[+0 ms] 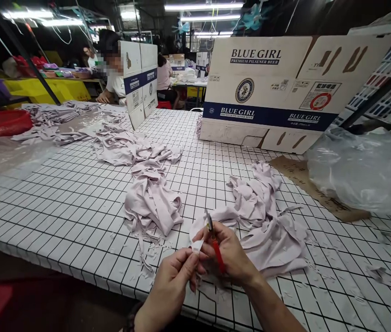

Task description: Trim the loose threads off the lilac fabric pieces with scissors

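My left hand (176,276) pinches the end of a small pale fabric piece (197,246) between thumb and fingers. Close beside it, my right hand (228,253) is closed around small red-handled scissors (216,251), their metal tip pointing up and away from me. Its fingertips also seem to touch the fabric piece. Past my right hand lies a heap of pale pinkish-grey fabric pieces (271,240). A second fabric pile (154,198) lies ahead of my left hand, with small scraps scattered around it. My fingers partly hide the scissors' handles.
The table (88,216) has a black-and-white grid cover. A cardboard beer box (261,92) stands at the back right, a smaller carton (140,83) farther left. Clear plastic (364,166) lies over brown paper (313,184). Beyond the table, a person (114,83) sits near a carton.
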A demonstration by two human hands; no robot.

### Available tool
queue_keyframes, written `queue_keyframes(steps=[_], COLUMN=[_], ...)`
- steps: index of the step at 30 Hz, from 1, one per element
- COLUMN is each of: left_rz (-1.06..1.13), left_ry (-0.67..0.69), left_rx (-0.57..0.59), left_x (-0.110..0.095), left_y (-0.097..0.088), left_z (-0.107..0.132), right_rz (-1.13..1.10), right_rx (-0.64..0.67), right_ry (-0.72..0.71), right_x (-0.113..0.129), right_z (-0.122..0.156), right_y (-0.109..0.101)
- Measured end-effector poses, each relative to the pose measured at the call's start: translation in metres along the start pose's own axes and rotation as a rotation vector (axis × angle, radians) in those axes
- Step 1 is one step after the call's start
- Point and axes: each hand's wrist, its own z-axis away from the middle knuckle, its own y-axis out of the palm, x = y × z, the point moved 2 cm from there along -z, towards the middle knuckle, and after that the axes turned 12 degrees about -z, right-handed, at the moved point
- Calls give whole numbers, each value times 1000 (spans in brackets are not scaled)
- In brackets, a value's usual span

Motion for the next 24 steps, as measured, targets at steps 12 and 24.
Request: queue_keyframes(steps=[12,24], left_rz=[-278,-216], left_ry=[272,424], left_rx=[-150,-39], left_x=[-7,0], left_y=[-2,0], left_z=[-7,-16], right_rz=[-42,883], right_rx=[78,132], right_ry=[50,60], right_x=[-9,38], right_z=[3,43], right_y=[-1,-41])
